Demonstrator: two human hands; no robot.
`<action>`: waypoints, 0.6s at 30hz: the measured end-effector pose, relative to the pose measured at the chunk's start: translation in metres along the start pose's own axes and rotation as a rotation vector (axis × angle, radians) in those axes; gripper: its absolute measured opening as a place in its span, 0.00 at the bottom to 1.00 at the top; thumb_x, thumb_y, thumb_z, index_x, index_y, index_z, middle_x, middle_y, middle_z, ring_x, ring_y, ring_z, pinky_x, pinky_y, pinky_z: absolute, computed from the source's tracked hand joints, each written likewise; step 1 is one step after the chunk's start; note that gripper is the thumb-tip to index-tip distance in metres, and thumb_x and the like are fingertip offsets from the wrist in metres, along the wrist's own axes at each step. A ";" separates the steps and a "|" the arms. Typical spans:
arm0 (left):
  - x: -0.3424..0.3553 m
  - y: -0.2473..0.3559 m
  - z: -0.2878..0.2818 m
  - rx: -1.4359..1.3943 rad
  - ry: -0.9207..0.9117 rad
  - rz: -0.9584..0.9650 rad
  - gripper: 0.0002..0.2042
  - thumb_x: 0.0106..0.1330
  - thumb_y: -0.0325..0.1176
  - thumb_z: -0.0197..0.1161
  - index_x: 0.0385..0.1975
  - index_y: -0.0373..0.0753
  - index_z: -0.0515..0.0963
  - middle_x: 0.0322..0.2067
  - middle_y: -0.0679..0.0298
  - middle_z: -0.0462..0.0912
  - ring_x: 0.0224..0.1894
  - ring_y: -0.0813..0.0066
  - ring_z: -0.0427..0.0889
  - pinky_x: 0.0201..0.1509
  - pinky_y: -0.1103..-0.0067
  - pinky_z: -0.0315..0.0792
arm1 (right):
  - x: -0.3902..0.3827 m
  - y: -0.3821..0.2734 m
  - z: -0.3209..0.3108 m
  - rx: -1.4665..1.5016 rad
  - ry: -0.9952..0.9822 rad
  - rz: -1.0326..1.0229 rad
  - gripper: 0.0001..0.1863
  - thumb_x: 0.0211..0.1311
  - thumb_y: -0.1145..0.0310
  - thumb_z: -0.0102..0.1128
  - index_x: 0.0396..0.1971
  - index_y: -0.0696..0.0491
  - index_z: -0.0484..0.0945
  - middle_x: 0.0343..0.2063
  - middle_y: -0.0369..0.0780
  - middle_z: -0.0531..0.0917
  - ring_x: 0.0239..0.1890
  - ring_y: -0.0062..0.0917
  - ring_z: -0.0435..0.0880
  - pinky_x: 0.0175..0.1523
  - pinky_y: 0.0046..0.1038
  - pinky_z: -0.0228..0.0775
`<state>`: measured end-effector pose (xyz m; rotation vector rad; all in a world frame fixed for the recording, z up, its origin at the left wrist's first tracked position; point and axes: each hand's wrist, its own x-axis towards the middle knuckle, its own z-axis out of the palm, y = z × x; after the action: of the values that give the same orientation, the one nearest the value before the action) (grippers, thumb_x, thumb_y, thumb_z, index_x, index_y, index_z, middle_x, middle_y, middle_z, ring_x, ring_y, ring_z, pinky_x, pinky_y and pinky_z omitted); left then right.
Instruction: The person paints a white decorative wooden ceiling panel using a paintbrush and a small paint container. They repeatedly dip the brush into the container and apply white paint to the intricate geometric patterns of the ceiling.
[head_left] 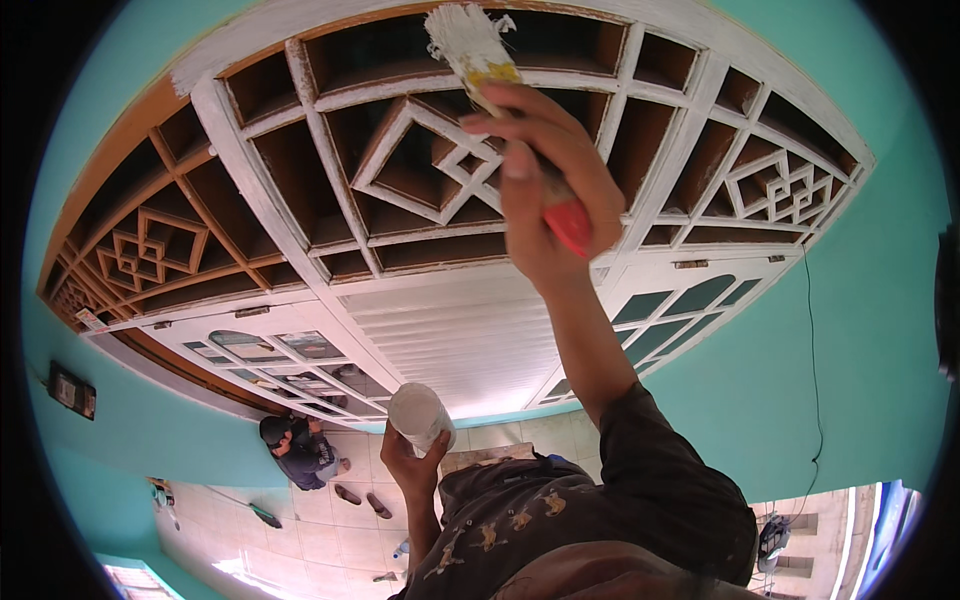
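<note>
My right hand [560, 185] is raised high, closed round a red-handled paintbrush [470, 40] whose bristles are coated in white paint, over the upper part of a wooden lattice transom [320, 140]. The lattice is mostly white, while its left section [160, 245] is bare brown. Lower down, my left hand [410, 460] grips a white paint container [420, 410]. Below the transom is a white door frame with panelled, glazed leaves [645, 308].
Turquoise walls [725, 405] surround the doorway, with a dark cable [812, 350] hanging at the right. Another person [305, 455] crouches on the tiled floor [240, 540] at the lower left, near sandals [378, 505] and a broom [262, 512]. A dark box [72, 390] is on the left wall.
</note>
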<state>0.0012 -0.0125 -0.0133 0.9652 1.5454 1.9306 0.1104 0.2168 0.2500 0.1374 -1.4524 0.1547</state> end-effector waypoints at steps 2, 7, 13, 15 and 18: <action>0.003 0.005 0.001 -0.021 -0.007 -0.033 0.32 0.48 0.25 0.75 0.56 0.29 0.71 0.47 0.56 0.80 0.50 0.67 0.79 0.59 0.71 0.70 | 0.005 -0.003 -0.004 0.202 0.044 -0.009 0.08 0.60 0.84 0.57 0.39 0.64 0.80 0.41 0.50 0.85 0.42 0.29 0.86 0.45 0.27 0.78; 0.006 0.006 -0.001 0.023 -0.022 -0.019 0.32 0.48 0.25 0.74 0.56 0.29 0.71 0.47 0.56 0.80 0.50 0.67 0.78 0.59 0.71 0.70 | 0.018 0.022 -0.032 -0.118 -0.005 -0.021 0.12 0.70 0.73 0.52 0.36 0.67 0.80 0.41 0.49 0.85 0.45 0.32 0.85 0.53 0.32 0.76; 0.012 0.004 0.005 0.005 -0.051 0.000 0.31 0.48 0.24 0.74 0.55 0.29 0.71 0.46 0.57 0.80 0.50 0.67 0.79 0.59 0.71 0.70 | 0.013 0.014 -0.052 -0.357 0.248 -0.090 0.11 0.70 0.74 0.51 0.37 0.65 0.80 0.41 0.47 0.85 0.43 0.30 0.84 0.51 0.30 0.74; 0.012 0.004 0.004 0.017 -0.067 -0.001 0.31 0.48 0.24 0.74 0.55 0.29 0.71 0.46 0.57 0.80 0.50 0.67 0.79 0.59 0.71 0.70 | 0.012 0.015 -0.029 -0.341 0.227 -0.142 0.09 0.68 0.76 0.52 0.37 0.65 0.80 0.41 0.47 0.85 0.42 0.29 0.85 0.49 0.28 0.75; 0.011 0.008 0.008 0.032 -0.094 -0.007 0.31 0.48 0.25 0.74 0.55 0.29 0.71 0.46 0.57 0.80 0.50 0.67 0.79 0.58 0.71 0.70 | 0.007 0.017 0.002 -0.252 0.074 -0.111 0.05 0.62 0.81 0.57 0.37 0.64 0.79 0.41 0.48 0.85 0.43 0.31 0.85 0.47 0.26 0.77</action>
<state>0.0007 -0.0018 -0.0021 1.0479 1.5289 1.8339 0.1058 0.2330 0.2572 0.0062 -1.3743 -0.1122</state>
